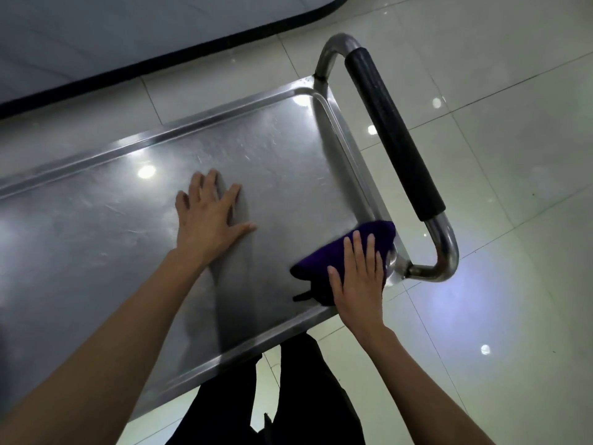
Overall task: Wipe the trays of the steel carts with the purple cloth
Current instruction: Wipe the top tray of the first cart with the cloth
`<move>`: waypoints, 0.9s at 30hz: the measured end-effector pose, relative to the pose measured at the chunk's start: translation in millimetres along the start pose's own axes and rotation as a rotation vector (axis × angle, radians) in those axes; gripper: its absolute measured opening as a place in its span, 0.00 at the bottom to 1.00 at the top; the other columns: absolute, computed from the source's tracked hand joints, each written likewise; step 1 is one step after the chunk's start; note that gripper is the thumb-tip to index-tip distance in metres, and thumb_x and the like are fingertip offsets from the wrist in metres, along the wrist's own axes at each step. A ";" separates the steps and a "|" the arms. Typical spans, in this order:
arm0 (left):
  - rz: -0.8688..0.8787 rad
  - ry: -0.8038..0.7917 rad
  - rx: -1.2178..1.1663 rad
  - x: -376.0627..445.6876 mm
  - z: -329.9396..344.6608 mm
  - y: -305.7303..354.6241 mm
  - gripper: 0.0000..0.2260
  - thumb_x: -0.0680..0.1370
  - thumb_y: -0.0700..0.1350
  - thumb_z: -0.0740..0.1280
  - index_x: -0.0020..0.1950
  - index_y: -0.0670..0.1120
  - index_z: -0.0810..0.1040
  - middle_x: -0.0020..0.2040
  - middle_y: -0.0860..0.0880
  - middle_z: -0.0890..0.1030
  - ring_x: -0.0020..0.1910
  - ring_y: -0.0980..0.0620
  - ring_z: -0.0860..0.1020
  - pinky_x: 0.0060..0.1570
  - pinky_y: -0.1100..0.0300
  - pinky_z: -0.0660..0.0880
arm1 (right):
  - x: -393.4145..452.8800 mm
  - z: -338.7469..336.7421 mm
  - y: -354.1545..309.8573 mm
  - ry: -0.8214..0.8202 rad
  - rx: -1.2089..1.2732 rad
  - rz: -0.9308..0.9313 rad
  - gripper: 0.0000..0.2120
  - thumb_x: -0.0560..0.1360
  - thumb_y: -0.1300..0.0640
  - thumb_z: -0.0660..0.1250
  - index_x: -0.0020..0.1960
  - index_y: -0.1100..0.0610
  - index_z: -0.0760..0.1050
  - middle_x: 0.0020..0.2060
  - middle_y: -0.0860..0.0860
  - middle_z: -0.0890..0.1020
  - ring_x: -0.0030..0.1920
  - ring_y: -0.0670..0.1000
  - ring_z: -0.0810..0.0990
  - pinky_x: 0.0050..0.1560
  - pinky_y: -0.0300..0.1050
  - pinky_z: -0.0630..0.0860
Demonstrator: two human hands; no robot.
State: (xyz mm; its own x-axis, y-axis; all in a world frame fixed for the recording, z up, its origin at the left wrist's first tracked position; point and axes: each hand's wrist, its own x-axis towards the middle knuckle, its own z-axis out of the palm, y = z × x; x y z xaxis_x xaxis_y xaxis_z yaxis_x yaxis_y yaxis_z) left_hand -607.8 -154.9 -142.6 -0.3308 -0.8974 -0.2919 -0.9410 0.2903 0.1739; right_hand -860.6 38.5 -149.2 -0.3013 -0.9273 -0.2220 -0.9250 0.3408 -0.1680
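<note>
Your right hand (357, 281) lies flat, fingers straight, pressing the bunched purple cloth (324, 266) into the near corner of the steel tray (106, 220) by the handle end. Your left hand (208, 216), fingers spread and holding nothing, rests palm-down on bare metal well left of the cloth. I judge the wiping is mid-way: which parts are already done can't be told. The brushed steel is scuffed and reflective (ceiling lights glint in it), with a raised rim; just beyond your fingertips curves the tubular handle (393, 136), sleeved in black foam.
</note>
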 end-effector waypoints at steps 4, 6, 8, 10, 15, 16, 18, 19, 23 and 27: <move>-0.025 -0.006 0.015 1.7 3.8 -6.4 0.46 0.71 0.76 0.58 0.81 0.51 0.53 0.81 0.47 0.50 0.80 0.40 0.45 0.75 0.34 0.53 | 26.4 4.4 -16.5 0.008 -0.081 -0.052 0.29 0.85 0.45 0.46 0.81 0.59 0.57 0.81 0.55 0.53 0.81 0.58 0.45 0.79 0.60 0.51; -0.031 -0.001 0.005 3.0 6.3 -6.9 0.47 0.71 0.76 0.58 0.81 0.49 0.52 0.82 0.47 0.50 0.81 0.42 0.45 0.75 0.35 0.53 | 42.4 6.5 -27.6 0.009 -0.109 -0.069 0.28 0.85 0.45 0.46 0.81 0.59 0.55 0.81 0.55 0.52 0.81 0.58 0.43 0.80 0.60 0.49; -0.047 0.007 -0.019 3.1 8.9 -12.4 0.48 0.72 0.76 0.57 0.82 0.48 0.48 0.83 0.48 0.48 0.81 0.44 0.43 0.77 0.37 0.50 | 63.0 7.3 -43.5 0.018 -0.103 -0.095 0.28 0.86 0.45 0.46 0.81 0.58 0.55 0.82 0.55 0.51 0.81 0.57 0.42 0.80 0.60 0.48; -0.030 0.006 -0.029 1.2 9.9 -19.1 0.48 0.73 0.75 0.57 0.83 0.49 0.48 0.83 0.49 0.47 0.81 0.46 0.42 0.78 0.39 0.48 | 89.2 5.2 -62.7 0.018 -0.087 -0.106 0.28 0.86 0.45 0.45 0.81 0.57 0.55 0.82 0.55 0.51 0.81 0.57 0.41 0.80 0.60 0.47; -0.127 -0.007 -0.053 -5.6 4.8 -24.0 0.44 0.69 0.76 0.62 0.80 0.61 0.52 0.82 0.45 0.45 0.80 0.37 0.41 0.75 0.33 0.49 | 163.2 -7.6 -117.6 0.009 -0.038 -0.133 0.29 0.85 0.44 0.45 0.82 0.56 0.53 0.82 0.54 0.49 0.81 0.56 0.40 0.80 0.60 0.45; -0.146 -0.003 -0.038 -7.0 5.1 -21.6 0.44 0.69 0.76 0.62 0.80 0.61 0.52 0.81 0.45 0.46 0.79 0.36 0.42 0.74 0.31 0.51 | 177.4 -10.4 -127.9 0.019 -0.032 -0.143 0.29 0.85 0.44 0.44 0.81 0.56 0.54 0.82 0.54 0.50 0.81 0.56 0.41 0.80 0.60 0.45; -0.172 0.009 -0.029 -8.6 5.7 -18.2 0.46 0.69 0.76 0.61 0.81 0.56 0.53 0.82 0.45 0.48 0.80 0.37 0.43 0.73 0.31 0.55 | 206.2 -14.8 -148.9 0.037 -0.023 -0.156 0.29 0.84 0.43 0.45 0.81 0.56 0.56 0.82 0.54 0.52 0.81 0.57 0.42 0.80 0.60 0.46; -0.187 0.011 -0.038 -9.0 6.0 -18.1 0.47 0.69 0.77 0.61 0.81 0.53 0.54 0.82 0.45 0.49 0.80 0.38 0.43 0.73 0.32 0.55 | 220.6 -16.0 -160.4 0.040 -0.019 -0.162 0.29 0.84 0.43 0.45 0.81 0.56 0.56 0.81 0.54 0.53 0.81 0.57 0.43 0.80 0.61 0.47; -0.193 0.025 -0.048 -10.1 9.9 -21.5 0.47 0.69 0.78 0.58 0.82 0.54 0.53 0.83 0.46 0.48 0.81 0.41 0.42 0.75 0.34 0.52 | 270.3 -17.8 -203.2 0.064 -0.016 -0.189 0.29 0.84 0.44 0.47 0.80 0.57 0.58 0.81 0.55 0.56 0.81 0.58 0.45 0.79 0.62 0.50; -0.273 0.049 -0.036 -8.5 11.1 -16.1 0.46 0.68 0.78 0.60 0.80 0.58 0.56 0.80 0.42 0.53 0.79 0.38 0.49 0.73 0.33 0.57 | 290.5 -16.5 -214.4 0.084 -0.011 -0.234 0.28 0.84 0.45 0.49 0.80 0.56 0.58 0.81 0.54 0.56 0.81 0.59 0.45 0.78 0.64 0.51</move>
State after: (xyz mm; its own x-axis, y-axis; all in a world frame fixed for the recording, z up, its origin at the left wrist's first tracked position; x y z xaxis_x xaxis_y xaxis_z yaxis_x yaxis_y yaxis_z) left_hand -590.7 -148.3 -153.4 -0.0609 -0.9559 -0.2871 -0.9914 0.0247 0.1282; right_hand -753.7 -306.5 -161.8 -0.0961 -0.9906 -0.0976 -0.9742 0.1137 -0.1947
